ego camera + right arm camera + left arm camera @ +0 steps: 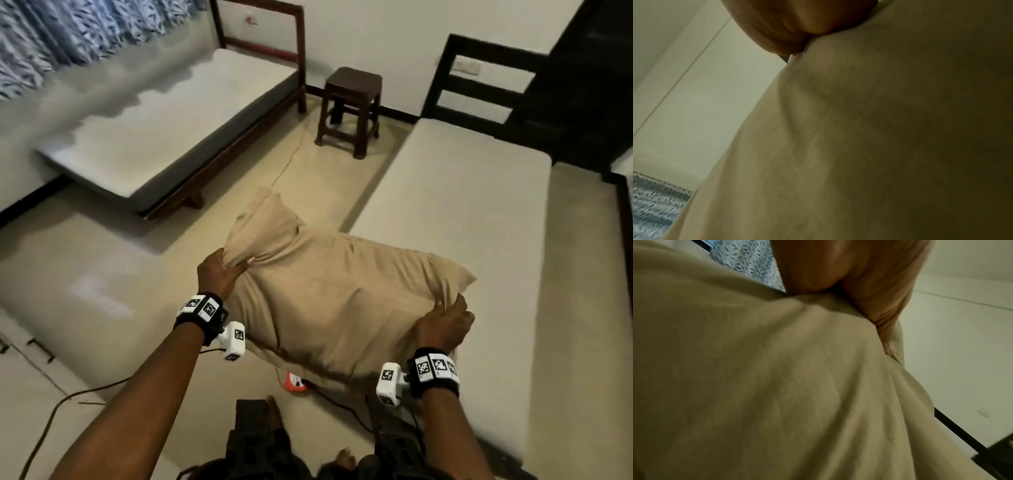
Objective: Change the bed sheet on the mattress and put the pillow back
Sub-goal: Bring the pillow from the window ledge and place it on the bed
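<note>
A tan pillow [329, 298] hangs in the air between my hands, over the floor beside the near mattress [479, 219], its right end above the mattress edge. My left hand [222, 270] grips bunched fabric at the pillow's far left end. My right hand [445, 322] clutches the fabric at its near right corner. The near mattress on the right wears a smooth cream sheet. In the left wrist view the pillow [777, 386] fills the frame under my left hand [869, 288]. In the right wrist view the pillow [879, 129] lies against my right hand [793, 24].
A second bed [164, 133] with a bare mattress stands at the far left under a patterned curtain [68, 37]. A dark wooden stool [351, 109] sits between the beds. An orange object [295, 382] and cables lie on the floor by my feet.
</note>
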Tool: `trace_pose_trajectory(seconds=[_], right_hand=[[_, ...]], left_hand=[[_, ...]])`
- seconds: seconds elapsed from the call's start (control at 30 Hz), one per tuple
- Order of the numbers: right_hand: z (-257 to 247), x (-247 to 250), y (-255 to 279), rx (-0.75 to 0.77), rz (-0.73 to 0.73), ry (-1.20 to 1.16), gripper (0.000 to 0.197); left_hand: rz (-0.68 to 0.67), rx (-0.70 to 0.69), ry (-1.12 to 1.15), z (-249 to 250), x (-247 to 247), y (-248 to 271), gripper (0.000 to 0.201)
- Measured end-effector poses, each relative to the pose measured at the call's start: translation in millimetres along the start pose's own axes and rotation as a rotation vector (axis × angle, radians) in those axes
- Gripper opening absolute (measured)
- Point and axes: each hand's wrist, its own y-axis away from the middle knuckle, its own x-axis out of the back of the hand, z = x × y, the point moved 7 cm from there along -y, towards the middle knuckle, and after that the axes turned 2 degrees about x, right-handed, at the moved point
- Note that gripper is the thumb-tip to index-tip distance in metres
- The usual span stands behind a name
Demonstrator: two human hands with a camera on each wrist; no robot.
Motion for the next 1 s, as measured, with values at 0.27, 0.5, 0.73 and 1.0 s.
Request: trace_pose_trajectory(seconds=[0.27, 0.5, 0.73, 1.0], right_hand=[[-94.9, -126.9, 43.3, 0.055, -0.087, -0.024, 0.043], [-172.5, -203.4, 71.0, 0.062, -0.092, -0.044, 0.043], [-236.3, -252.9, 66.9, 0.130, -0.083, -0.093, 0.060], [-286.9, -340.5, 27.3, 0.061, -0.031, -0.123, 0.063]], left_hand=[[0.075, 0.074, -0.054, -67.5, 84.6, -83.3, 0.048], [0.130, 0.069, 0.035, -105.9, 135.4, -169.7, 0.071], [0.156, 0.092, 0.050, -117.4, 147.7, -245.3, 0.052], [0.109, 0.061, 0.102, -127.6, 116.7, -382.8, 0.075]])
